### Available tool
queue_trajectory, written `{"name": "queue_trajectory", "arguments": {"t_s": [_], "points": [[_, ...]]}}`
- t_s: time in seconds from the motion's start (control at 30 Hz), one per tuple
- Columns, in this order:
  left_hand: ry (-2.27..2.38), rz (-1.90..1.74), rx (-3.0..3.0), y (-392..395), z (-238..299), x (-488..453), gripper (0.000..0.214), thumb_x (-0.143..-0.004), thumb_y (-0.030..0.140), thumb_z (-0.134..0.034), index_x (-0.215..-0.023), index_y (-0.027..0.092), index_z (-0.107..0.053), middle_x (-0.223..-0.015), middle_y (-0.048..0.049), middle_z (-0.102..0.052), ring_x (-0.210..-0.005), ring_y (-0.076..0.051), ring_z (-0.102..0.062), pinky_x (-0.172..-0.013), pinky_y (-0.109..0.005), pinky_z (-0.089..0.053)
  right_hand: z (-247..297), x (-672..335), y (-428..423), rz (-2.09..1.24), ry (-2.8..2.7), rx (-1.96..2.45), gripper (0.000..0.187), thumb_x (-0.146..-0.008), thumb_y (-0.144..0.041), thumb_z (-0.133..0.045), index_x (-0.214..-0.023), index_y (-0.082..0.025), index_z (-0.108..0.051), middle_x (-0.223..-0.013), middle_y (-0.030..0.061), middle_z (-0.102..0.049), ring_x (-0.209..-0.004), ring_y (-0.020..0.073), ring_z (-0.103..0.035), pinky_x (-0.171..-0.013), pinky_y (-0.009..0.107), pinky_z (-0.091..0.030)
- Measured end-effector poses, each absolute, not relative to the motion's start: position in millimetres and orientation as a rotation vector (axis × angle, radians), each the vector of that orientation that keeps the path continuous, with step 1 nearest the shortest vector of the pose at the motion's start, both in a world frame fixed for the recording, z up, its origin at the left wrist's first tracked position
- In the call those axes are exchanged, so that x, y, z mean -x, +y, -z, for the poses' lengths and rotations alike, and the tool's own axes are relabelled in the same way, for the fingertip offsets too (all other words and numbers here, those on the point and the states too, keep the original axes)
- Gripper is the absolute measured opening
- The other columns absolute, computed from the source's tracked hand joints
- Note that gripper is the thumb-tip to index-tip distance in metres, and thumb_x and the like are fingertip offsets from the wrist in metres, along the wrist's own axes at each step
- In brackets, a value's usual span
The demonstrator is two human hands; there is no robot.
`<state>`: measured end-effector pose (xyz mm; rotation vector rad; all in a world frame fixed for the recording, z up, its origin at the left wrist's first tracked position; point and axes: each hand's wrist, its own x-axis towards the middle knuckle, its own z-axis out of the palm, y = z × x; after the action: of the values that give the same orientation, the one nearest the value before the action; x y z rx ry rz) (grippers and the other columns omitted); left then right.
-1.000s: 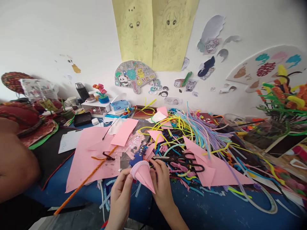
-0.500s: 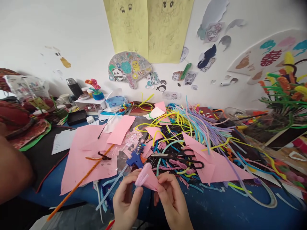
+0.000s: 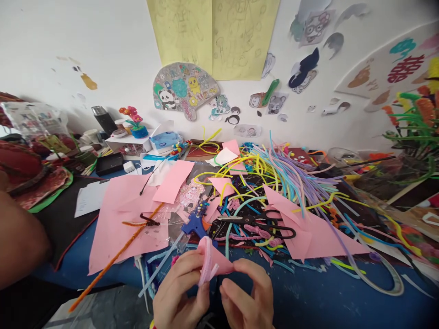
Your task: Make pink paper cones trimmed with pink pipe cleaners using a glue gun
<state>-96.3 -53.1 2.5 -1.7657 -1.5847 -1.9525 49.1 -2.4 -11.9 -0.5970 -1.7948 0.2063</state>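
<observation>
Over the near edge of the blue table [image 3: 298, 292], a pink paper cone [image 3: 221, 262] sits between 2 bare hands, its wide end turned left and its point turned right. A fuzzy pink stem [image 3: 206, 269] rings the wide end, with a short tail sticking out. From where I stand, the left hand [image 3: 181, 288] pinches that rim, thumb in front and fingers behind. The right hand [image 3: 249, 290] is half curled, its foremost fingertip at the cone's point; another fingertip stands apart below, and I can't tell whether the point is gripped.

Just beyond the cone lies a blue glue gun [image 3: 195, 224], a clear glue stick [image 3: 161, 265] poking out towards the near edge. To its right, black-handled scissors [image 3: 260, 221] lie among the scattered stems. Over to the left, a long orange stem [image 3: 113, 260] crosses a large pink sheet [image 3: 106, 228]. Farther back I see a heap of pastel stems [image 3: 295, 178], and on the wall behind hang 2 yellow drawings [image 3: 212, 41].
</observation>
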Motion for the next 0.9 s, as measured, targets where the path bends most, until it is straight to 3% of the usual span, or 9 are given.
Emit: {"name": "queue_trajectory", "arguments": {"t_s": [0.13, 0.33, 0.47, 0.57, 0.73, 0.9], "points": [[-1.538, 1.902, 1.776, -52, -9, 94, 0.029, -0.066, -0.001, -0.069, -0.082, 0.023, -0.071, -0.081, -0.0022, -0.080, -0.072, -0.024, -0.076, -0.070, -0.037, -0.063, 8, -49, -6, -0.132, -1.786, 0.608, 0.031, -0.085, -0.010, -0.062, -0.106, -0.031, -0.067, -0.102, 0.0054, -0.060, -0.089, 0.0200, -0.065, -0.073, 0.034, -0.059], [-1.485, 1.925, 1.755, -48, -15, 91, 0.025, -0.065, 0.002, -0.070, -0.077, 0.025, -0.071, -0.074, -0.0024, -0.080, -0.060, -0.025, -0.075, -0.062, -0.039, -0.065, -4, -49, -2, -0.088, -1.823, 0.610, 0.019, -0.090, -0.014, -0.059, -0.102, -0.024, -0.070, -0.099, 0.0070, -0.058, -0.087, 0.0184, -0.063, -0.075, 0.031, -0.058], [-1.483, 1.908, 1.724, -45, -19, 89, 0.021, -0.066, 0.006, -0.072, -0.073, 0.025, -0.071, -0.071, -0.0006, -0.080, -0.057, -0.024, -0.075, -0.059, -0.038, -0.066, -4, -49, -1, -0.082, -1.825, 0.609, 0.018, -0.089, -0.014, -0.062, -0.101, -0.026, -0.070, -0.101, 0.0065, -0.059, -0.088, 0.0182, -0.062, -0.077, 0.032, -0.057], [-1.450, 1.871, 1.737, -43, -21, 88, 0.017, -0.067, 0.008, -0.073, -0.071, 0.024, -0.069, -0.069, -0.0004, -0.079, -0.057, -0.022, -0.074, -0.060, -0.036, -0.065, -4, -48, -1, -0.047, -1.816, 0.595, 0.020, -0.087, -0.011, -0.062, -0.097, -0.026, -0.069, -0.104, 0.0057, -0.058, -0.089, 0.0170, -0.062, -0.079, 0.032, -0.057], [-1.444, 1.840, 1.775, -43, -21, 86, 0.019, -0.068, 0.005, -0.069, -0.073, 0.023, -0.066, -0.071, -0.0001, -0.078, -0.061, -0.020, -0.074, -0.066, -0.034, -0.065, -7, -46, -1, -0.015, -1.810, 0.624, 0.011, -0.093, -0.020, -0.059, -0.095, -0.026, -0.068, -0.098, 0.0054, -0.059, -0.085, 0.0161, -0.062, -0.074, 0.030, -0.059], [-1.417, 1.848, 1.822, -46, -24, 86, 0.013, -0.072, 0.009, -0.070, -0.074, 0.021, -0.067, -0.071, -0.0014, -0.078, -0.061, -0.019, -0.074, -0.067, -0.031, -0.064, -11, -47, -3, -0.086, -1.811, 0.628, 0.018, -0.099, -0.026, -0.050, -0.097, -0.025, -0.068, -0.098, 0.0057, -0.059, -0.084, 0.0162, -0.061, -0.076, 0.031, -0.057]]}}
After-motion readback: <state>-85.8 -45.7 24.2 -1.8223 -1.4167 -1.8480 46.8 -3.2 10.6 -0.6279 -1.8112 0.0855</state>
